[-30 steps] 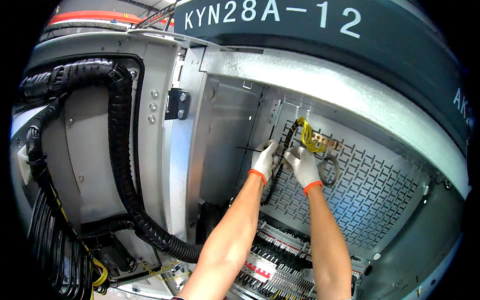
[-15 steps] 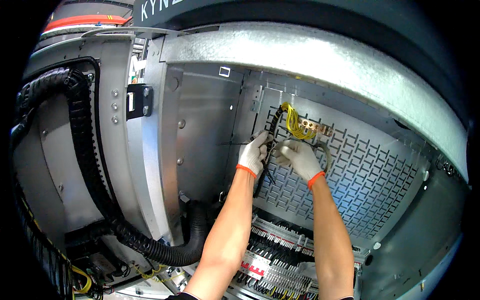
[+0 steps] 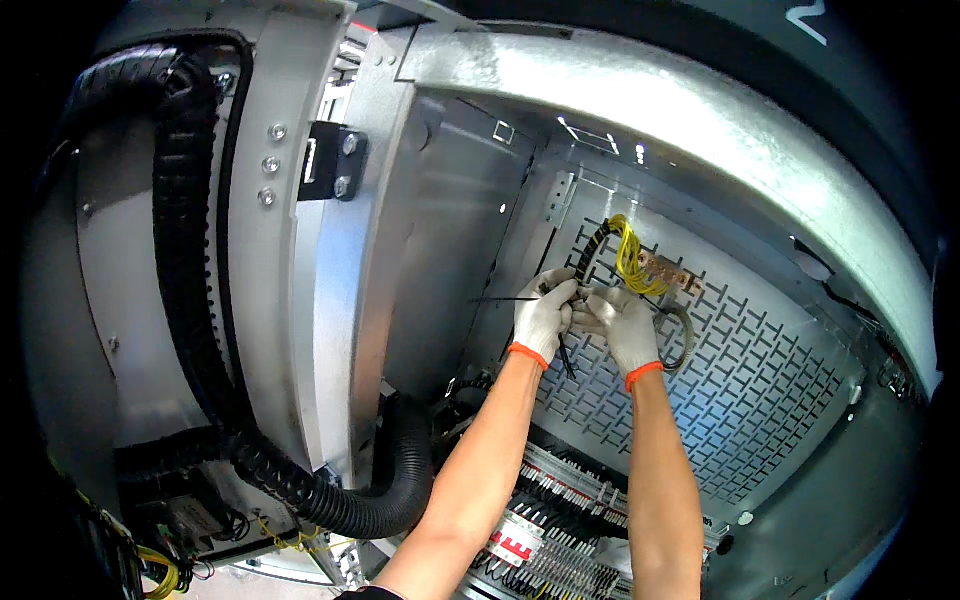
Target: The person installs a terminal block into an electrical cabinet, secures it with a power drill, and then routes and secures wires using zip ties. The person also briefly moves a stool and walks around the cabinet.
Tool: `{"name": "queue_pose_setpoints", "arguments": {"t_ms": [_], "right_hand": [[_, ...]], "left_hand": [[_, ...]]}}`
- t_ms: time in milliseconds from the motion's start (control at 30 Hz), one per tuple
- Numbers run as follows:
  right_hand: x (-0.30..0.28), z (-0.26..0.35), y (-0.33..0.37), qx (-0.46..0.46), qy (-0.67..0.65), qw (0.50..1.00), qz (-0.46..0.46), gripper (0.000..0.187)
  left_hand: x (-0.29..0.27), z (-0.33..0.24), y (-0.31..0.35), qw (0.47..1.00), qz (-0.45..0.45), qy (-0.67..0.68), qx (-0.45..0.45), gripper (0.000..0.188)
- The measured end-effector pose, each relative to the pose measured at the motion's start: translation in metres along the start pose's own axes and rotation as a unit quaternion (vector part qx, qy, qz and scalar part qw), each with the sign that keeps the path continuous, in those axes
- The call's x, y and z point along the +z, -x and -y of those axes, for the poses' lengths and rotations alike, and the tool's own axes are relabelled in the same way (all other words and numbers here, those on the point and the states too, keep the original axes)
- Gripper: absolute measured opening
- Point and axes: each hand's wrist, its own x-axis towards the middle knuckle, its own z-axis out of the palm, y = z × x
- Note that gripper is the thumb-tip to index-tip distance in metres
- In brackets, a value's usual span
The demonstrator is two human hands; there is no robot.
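My two hands, in white knit gloves with orange cuffs, meet in front of a slotted metal panel (image 3: 760, 380). Between the fingers of my left hand (image 3: 541, 318) is the lower part of a black-wrapped wire bundle (image 3: 592, 246). A thin black strip like a cable tie (image 3: 500, 299) sticks out leftward from this hand, and black ends (image 3: 568, 358) dangle below it. My right hand (image 3: 624, 330) is closed in a pinch against the left fingertips; what it grips is hidden. Above, yellow wires (image 3: 630, 262) fan from the bundle to a copper bar (image 3: 668, 272).
Beside my right wrist hangs a grey braided loop (image 3: 688, 345). Rows of terminal blocks (image 3: 580, 490) and a breaker with red levers (image 3: 511, 545) lie below my forearms. A thick black corrugated conduit (image 3: 400, 500) curves at the left, near the cabinet's metal post (image 3: 345, 270).
My right hand has closed in on the left, and their fingertips now meet at the bundle. The whole view has shifted, with the cabinet appearing further right.
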Motion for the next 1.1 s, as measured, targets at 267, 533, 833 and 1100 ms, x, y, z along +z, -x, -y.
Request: {"name": "queue_pose_setpoints", "arguments": {"t_ms": [267, 533, 833, 1100], "right_hand": [[-0.004, -0.004, 0.001, -0.002, 0.019, 0.999, 0.026, 0.025], [0.0, -0.01, -0.001, -0.022, 0.024, 0.999, 0.0, 0.022], [-0.004, -0.025, -0.009, -0.07, 0.085, 0.992, -0.054, 0.029], [0.011, -0.016, -0.008, -0.148, 0.288, 0.937, -0.128, 0.024]], "left_hand": [[0.013, -0.007, 0.011, 1.0, -0.003, -0.003, 0.015, 0.027], [0.01, 0.0, 0.005, 0.999, 0.013, 0.009, 0.034, 0.03], [0.005, 0.005, 0.002, 0.998, 0.034, 0.025, 0.042, 0.03], [-0.002, 0.016, -0.006, 0.998, 0.015, -0.019, 0.064, 0.026]]}}
